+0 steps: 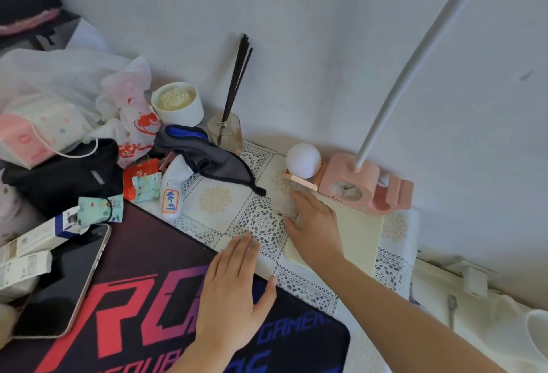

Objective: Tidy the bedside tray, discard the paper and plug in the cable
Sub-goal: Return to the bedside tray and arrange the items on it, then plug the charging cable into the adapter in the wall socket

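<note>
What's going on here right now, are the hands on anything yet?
A person leans over a cluttered bedside surface. The right hand lies flat, fingers spread, on the near-left edge of a cream tray that sits on the lace-patterned cloth in front of a pink clock stand. The left hand rests open, palm down, across the edge of the dark gaming mat and the cloth. Neither hand grips anything. A phone and small packets sit untouched at left.

One head-worn view looks down, close over the bedside table [216, 203]

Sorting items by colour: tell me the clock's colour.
Pink clock with a pale face, seen in the head view.
</note>
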The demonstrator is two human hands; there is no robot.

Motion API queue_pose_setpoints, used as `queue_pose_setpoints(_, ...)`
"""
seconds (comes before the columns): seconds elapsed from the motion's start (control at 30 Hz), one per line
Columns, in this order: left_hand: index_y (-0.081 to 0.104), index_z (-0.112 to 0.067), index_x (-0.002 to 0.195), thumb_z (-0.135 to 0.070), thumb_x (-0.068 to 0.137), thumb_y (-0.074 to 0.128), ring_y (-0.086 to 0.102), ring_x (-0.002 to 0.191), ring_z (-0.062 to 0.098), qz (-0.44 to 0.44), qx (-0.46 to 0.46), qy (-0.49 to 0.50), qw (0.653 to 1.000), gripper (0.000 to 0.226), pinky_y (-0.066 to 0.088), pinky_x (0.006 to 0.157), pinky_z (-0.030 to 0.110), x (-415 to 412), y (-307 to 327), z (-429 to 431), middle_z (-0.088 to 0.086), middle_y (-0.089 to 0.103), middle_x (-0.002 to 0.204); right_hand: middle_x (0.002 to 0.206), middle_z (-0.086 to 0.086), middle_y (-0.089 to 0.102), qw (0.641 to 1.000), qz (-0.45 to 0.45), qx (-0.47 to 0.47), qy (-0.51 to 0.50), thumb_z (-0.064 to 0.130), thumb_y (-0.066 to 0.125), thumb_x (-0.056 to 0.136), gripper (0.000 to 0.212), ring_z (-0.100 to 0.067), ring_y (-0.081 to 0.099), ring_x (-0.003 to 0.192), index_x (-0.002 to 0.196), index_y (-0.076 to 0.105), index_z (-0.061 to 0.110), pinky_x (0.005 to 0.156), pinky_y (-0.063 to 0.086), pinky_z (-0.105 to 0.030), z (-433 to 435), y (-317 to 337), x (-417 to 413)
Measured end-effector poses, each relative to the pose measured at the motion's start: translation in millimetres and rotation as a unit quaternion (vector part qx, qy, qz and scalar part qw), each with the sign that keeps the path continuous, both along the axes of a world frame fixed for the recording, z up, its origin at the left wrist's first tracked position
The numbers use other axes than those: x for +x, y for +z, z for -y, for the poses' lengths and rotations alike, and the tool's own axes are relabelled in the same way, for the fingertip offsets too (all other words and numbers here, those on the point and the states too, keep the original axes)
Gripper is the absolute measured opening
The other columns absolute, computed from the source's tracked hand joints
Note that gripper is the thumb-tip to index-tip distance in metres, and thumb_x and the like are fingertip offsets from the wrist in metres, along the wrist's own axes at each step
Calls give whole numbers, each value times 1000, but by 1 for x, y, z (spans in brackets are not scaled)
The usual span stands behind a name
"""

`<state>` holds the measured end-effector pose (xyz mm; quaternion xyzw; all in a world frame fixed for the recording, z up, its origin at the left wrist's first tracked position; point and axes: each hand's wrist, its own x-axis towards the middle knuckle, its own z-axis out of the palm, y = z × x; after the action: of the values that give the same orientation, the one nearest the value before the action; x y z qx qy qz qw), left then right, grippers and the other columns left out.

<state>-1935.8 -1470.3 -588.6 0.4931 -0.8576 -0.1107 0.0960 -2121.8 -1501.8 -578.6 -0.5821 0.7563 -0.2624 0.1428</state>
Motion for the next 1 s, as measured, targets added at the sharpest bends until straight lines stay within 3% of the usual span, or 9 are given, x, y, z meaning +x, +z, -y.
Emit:
queue_pose_setpoints(0.37, 45, -7, 135, -55, 92, 21, 38, 135, 23, 14, -10, -32, 999, 69, 36, 108, 43, -5, 11, -13, 10, 45, 144, 131, 9, 54, 996, 47, -35, -67, 30, 56, 89, 38, -11, 45, 122, 127, 54, 24, 104, 29, -26, -140, 30, -47)
queue_pose_setpoints(0.6, 43, -14, 137, -44, 92, 36, 30, 139, 16, -69, 4, -178, 982, 55, 20, 113, 31, -112, 30, -76, 0, 36, 149, 130, 2, 56, 984, 3, 16, -175, 25, 61, 87, 40, -20, 50, 119, 127, 54, 19, 98, 36, -29, -241, 17, -118)
queue_pose_setpoints(0.83, 42, -15, 137, -42, 90, 40, 31, 139, 17, -97, 46, -273, 956, 54, 36, 109, 40, -210, 14, -151, 0, 41, 148, 126, -1, 59, 964, -8, 35, -262, 25, 67, 82, 44, -23, 54, 117, 124, 55, 15, 96, 42, -36, -306, -12, -162)
queue_pose_setpoints(1.0, 31, -20, 142, -46, 92, 38, 22, 142, 12, -64, 140, -239, 959, 57, 27, 114, 35, -254, -19, -174, -4, 28, 154, 135, 2, 52, 956, -12, 61, -287, 31, 63, 84, 50, -19, 47, 124, 130, 48, 17, 102, 35, -32, -340, -34, -187)
